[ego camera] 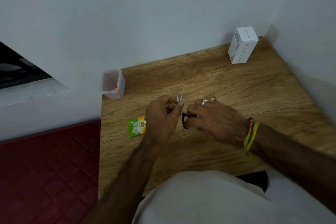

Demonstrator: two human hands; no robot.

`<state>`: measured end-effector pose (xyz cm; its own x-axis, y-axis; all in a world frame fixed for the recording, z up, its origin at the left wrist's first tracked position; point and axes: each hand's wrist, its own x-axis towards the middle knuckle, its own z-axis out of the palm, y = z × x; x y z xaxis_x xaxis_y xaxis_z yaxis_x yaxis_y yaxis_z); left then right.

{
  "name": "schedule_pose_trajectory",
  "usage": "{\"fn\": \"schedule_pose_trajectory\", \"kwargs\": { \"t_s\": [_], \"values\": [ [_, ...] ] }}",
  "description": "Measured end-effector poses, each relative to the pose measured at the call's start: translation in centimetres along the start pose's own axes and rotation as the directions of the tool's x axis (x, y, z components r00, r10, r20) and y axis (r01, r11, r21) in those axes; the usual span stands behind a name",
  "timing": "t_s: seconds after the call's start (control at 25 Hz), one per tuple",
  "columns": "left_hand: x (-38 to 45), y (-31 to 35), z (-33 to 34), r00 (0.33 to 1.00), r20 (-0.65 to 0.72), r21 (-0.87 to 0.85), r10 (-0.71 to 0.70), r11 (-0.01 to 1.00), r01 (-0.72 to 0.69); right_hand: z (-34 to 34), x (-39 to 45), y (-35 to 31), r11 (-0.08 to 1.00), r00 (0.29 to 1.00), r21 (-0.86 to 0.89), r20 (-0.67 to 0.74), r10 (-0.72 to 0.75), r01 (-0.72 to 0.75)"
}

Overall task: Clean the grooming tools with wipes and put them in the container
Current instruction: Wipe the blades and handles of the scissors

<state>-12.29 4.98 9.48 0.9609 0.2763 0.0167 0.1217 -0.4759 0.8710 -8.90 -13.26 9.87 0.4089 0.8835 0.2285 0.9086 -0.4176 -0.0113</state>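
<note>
Wood-grain laminate covers the surface (209, 82), and above its middle both hands meet on a small pair of scissors (182, 112). The left hand (161, 114) has its fingers curled, thumb and forefinger pinching the scissors just below the slightly parted metal blades, whose tips point away from the person. Whether a wipe sits between those fingers cannot be told. The right hand (212, 120), wearing two rings and yellow wrist threads, curls its thumb and fingers round the black handle loops at the near end of the scissors. Left of the scissors, a green and orange wipe sachet (136, 126) lies flat on the surface, partly hidden by the left hand. Farther left and beyond, at the surface's corner, stands a clear plastic container (113, 84) with something pink inside. Well to the right of the scissors, by the wall, stands a white box (242, 47).
</note>
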Motion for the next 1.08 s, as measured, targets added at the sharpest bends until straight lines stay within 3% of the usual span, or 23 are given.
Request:
{"fn": "schedule_pose_trajectory", "kwargs": {
  "t_s": [0.08, 0.32, 0.44, 0.52, 0.64, 0.76, 0.88, 1.0, 1.04, 1.08],
  "values": [
    [0.2, 0.1, -0.1, 1.0, 0.008, 0.016, -0.003, 1.0, 0.003, 0.0, 0.0, -0.3, 0.999, 1.0, 0.051, -0.002, -0.008, 0.008],
    [-0.1, -0.4, -0.2, 0.998, 0.061, 0.013, -0.024, 1.0, 0.023, -0.4, 0.2, 0.3, 0.996, 0.998, -0.063, -0.011, -0.057, 0.056],
    [-0.8, -0.2, -0.2, 1.0, 0.012, -0.022, -0.028, 0.999, 0.028, 0.4, -0.2, -1.1, 0.998, 1.0, 0.06, -0.011, 0.025, -0.025],
    [-1.2, -0.3, -0.1, 0.998, -0.039, -0.049, -0.058, 0.997, 0.056, 1.1, -0.5, -2.5, 0.961, 0.984, 0.214, -0.004, 0.179, -0.174],
    [-1.7, -0.4, -0.1, 0.983, -0.143, -0.108, -0.113, 0.989, 0.098, 1.9, -0.3, -4.4, 0.77, 0.87, 0.456, 0.023, 0.492, -0.447],
    [-2.2, 0.4, -0.2, 0.969, -0.222, -0.179, -0.111, 0.981, 0.071, 1.7, 0.6, -6.0, 0.534, 0.707, 0.608, 0.065, 0.704, -0.587],
    [-2.4, 1.0, -0.2, 0.956, -0.279, -0.215, -0.095, 0.976, 0.034, 1.0, 1.5, -6.4, 0.333, 0.563, 0.708, 0.11, 0.819, -0.623],
    [-2.4, 1.4, -0.2, 0.955, -0.282, -0.222, -0.091, 0.975, 0.028, 0.6, 1.8, -6.1, 0.051, 0.438, 0.855, 0.212, 0.874, -0.516],
    [-2.5, 1.5, -0.2, 0.957, -0.273, -0.225, -0.102, 0.973, 0.04, 0.6, 1.7, -6.0, 0.084, 0.451, 0.866, 0.171, 0.876, -0.493],
    [-2.4, 1.6, -0.3, 0.96, -0.257, -0.23, -0.114, 0.972, 0.054, 0.6, 1.5, -5.8, 0.235, 0.508, 0.834, 0.062, 0.859, -0.499]
  ]
}}
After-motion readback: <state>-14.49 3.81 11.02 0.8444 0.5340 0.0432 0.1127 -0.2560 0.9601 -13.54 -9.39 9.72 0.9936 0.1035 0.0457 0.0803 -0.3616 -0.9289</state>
